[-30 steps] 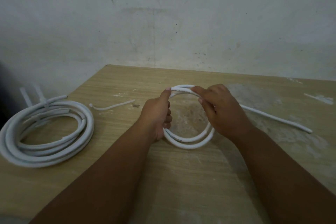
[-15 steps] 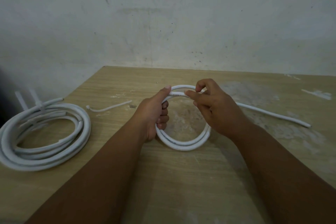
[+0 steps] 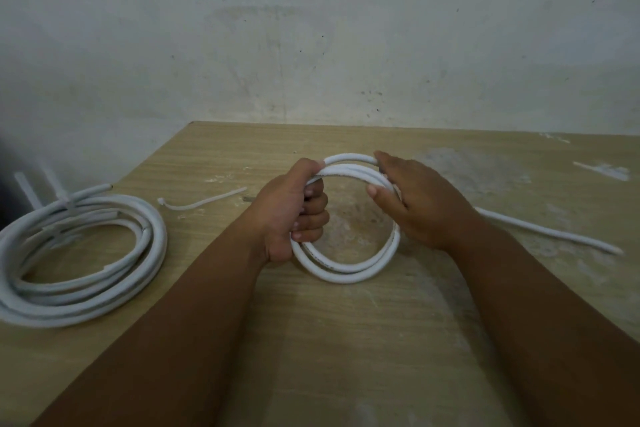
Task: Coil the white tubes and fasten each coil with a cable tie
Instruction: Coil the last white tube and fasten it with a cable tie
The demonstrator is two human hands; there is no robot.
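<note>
Hands of a person hold a small coil [image 3: 349,276] of white tube at the middle of a wooden table [image 3: 346,357]. The left hand [image 3: 294,215] grips the coil's left side, fingers curled round the loops and thumb on top. The right hand [image 3: 422,204] lies over the coil's upper right with fingers nearly straight, thumb at the loop's inner edge. A straight length of tube [image 3: 547,236] runs from behind the right wrist out to the right along the table. At far left lies a larger coil [image 3: 157,239], with tie tails [image 3: 24,187] sticking up from it. A loose cable tie [image 3: 201,203] lies between the two coils
</note>
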